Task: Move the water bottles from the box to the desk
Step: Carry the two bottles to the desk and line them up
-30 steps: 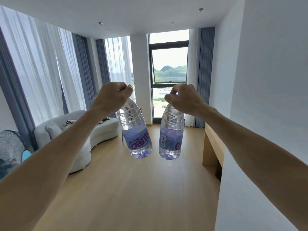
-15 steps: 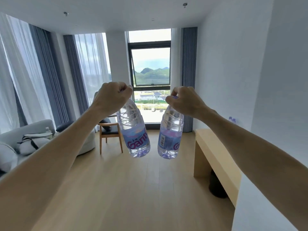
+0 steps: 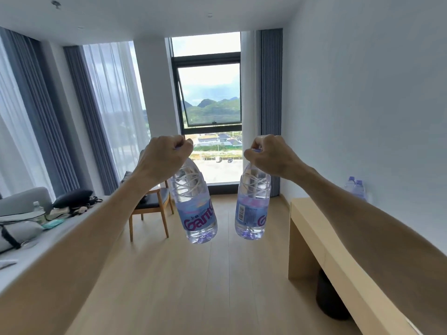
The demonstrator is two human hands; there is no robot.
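Two clear water bottles with blue and pink labels hang in the air in front of me. My left hand (image 3: 167,157) grips the neck of the left bottle (image 3: 193,205), which tilts slightly. My right hand (image 3: 268,154) grips the neck of the right bottle (image 3: 252,206). Both caps are hidden inside my fists. The light wooden desk (image 3: 314,228) runs along the right wall, below and to the right of my right arm. Two more bottles (image 3: 354,186) stand on the desk against the wall. No box is in view.
A wooden chair (image 3: 151,206) stands ahead on the left by the curtains. A grey sofa (image 3: 26,199) with bags and small items fills the left side. A dark bin (image 3: 331,298) sits under the desk. Wooden floor stretches ahead to the window (image 3: 210,97).
The view has swung to the right and forward: the desk and the two bottles on it have come into sight, the sofa has slid left. Both hands still hold their bottles.
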